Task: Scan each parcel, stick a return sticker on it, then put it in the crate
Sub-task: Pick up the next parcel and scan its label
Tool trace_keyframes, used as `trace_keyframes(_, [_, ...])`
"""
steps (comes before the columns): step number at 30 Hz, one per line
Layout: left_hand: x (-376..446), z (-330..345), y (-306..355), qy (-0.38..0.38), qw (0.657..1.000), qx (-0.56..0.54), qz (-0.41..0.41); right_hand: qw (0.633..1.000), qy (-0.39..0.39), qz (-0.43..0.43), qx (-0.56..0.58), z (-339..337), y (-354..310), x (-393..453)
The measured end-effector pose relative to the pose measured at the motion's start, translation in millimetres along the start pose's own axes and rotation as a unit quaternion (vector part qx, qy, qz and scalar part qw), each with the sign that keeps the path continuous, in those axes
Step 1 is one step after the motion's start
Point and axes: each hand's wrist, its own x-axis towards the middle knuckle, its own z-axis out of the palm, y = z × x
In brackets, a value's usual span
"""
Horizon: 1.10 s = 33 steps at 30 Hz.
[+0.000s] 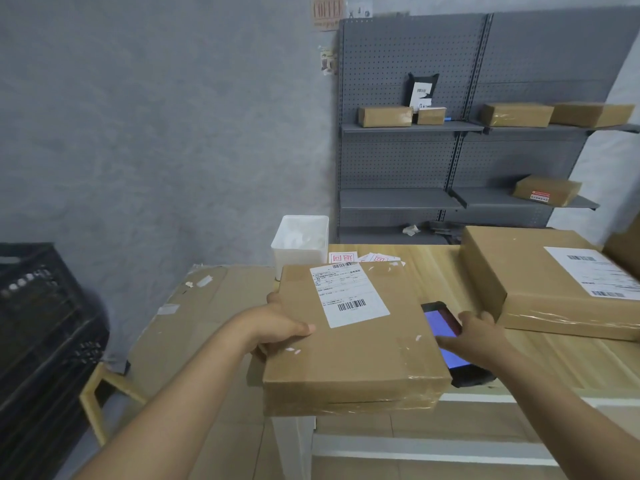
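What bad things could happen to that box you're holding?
The parcel is gripped by only the left hand, at one edge, and it sticks out past the table, so it might tip and fall. The right hand reaches for the scanner partly hidden beneath the parcel, so it might fumble it.

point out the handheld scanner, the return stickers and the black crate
handheld scanner (440,327): head view, on its lit blue screen
return stickers (341,258): head view, on the leftmost red-printed sticker on the table
black crate (41,306): head view, on its lattice side wall
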Motion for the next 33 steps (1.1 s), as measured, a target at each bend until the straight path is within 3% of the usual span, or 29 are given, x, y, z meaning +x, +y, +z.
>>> trace_keyframes(3, [3,0,7,-0.014,1.0,-0.004,-0.026,0.999,-0.033,0.016,-0.017,14,2,1])
trace_keyframes(11, [11,3,4,-0.006,1.0,0.002,-0.024,0.998,0.004,0.062,0.001,18,-2,5])
trace_keyframes(16, [15,4,0,-0.005,1.0,0.004,-0.016,0.982,0.05,0.091,0.157,-8,-6,17])
trace_keyframes(20, [19,4,-1,-0.006,1.0,0.007,-0.014,0.976,0.086,0.021,0.2,-48,-30,11])
trace_keyframes(26, [23,6,-3,0.012,1.0,0.016,-0.001,0.99,0.012,-0.142,0.009,-83,-86,-44])
trace_keyframes(33, [24,9,-6,0.022,1.0,0.001,0.016,0.987,-0.073,-0.113,-0.083,-85,-99,-94])
